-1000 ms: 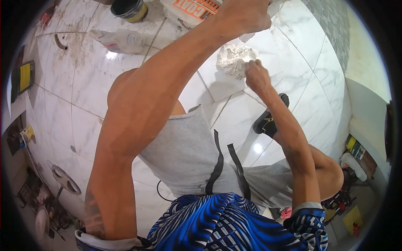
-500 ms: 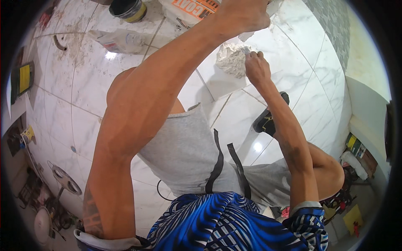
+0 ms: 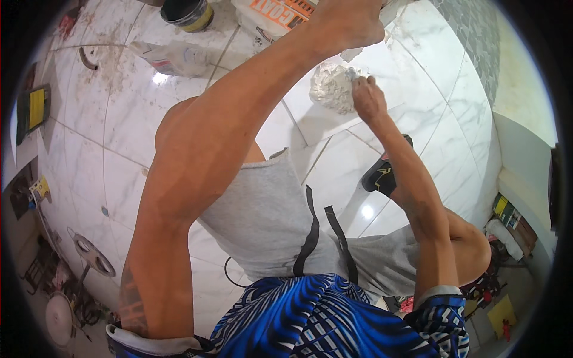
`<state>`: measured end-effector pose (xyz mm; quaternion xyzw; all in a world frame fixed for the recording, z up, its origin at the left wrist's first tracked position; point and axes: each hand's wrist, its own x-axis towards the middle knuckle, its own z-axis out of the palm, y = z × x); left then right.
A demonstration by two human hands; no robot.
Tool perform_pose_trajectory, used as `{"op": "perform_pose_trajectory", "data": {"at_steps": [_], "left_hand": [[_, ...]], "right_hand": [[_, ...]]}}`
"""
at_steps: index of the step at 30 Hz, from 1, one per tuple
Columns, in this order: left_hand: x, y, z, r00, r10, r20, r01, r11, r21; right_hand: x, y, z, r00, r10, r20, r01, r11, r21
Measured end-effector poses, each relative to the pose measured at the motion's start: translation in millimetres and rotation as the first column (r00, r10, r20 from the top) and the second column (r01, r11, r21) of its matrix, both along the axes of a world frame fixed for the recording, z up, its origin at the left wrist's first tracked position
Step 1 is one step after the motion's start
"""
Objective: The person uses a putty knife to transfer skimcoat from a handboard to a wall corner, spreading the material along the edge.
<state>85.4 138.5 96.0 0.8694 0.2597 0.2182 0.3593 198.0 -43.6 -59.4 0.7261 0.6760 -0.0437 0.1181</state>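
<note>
My left hand (image 3: 349, 25) is at the top of the view, fingers curled over a flat grey-bladed tool; a corner of its blade (image 3: 352, 54) shows below the hand, and most of it is hidden. My right hand (image 3: 369, 99) is closed at the right side of a lumpy heap of white putty (image 3: 331, 88). What those fingers grip is mostly covered by the putty and the hand. A shadow falls on the floor under the heap, which looks held above the tiles.
Dusty white marble-look tiles (image 3: 441, 137) make up the floor. Beyond my left forearm are a black bucket (image 3: 190, 15), a printed sack (image 3: 276, 15) and a clear plastic bag (image 3: 173, 58). My sandalled foot (image 3: 381, 175) is below my right hand. A fan (image 3: 92, 253) stands at left.
The putty heap looks more compact and smoother than before. My right hand has shifted slightly right and down beside it. The left hand has hardly moved.
</note>
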Motion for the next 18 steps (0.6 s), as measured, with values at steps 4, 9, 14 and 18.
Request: {"op": "perform_pose_trajectory", "data": {"at_steps": [4,9,14,18], "left_hand": [[-0.6,-0.3,-2.3,0.998,0.008,0.055,-0.008,1.000,0.002],[-8.1,4.6,2.2,0.999,-0.022,-0.027,0.021,0.998,-0.058],[4.8,-1.8,-1.2,0.997,-0.011,0.076,0.016,0.998,-0.063],[6.7,-2.5,-6.1,0.983,-0.012,0.183,0.011,1.000,0.007]], "right_hand": [[-9.7,-26.3,-22.0,0.978,0.191,-0.085,-0.194,0.981,-0.025],[-20.6,9.3,23.7,0.990,0.123,-0.075,-0.127,0.990,-0.058],[-30.8,10.1,-12.2,0.987,0.133,-0.095,-0.126,0.989,0.075],[-36.4,-7.0,-31.5,0.968,0.205,-0.147,-0.211,0.977,-0.025]]}}
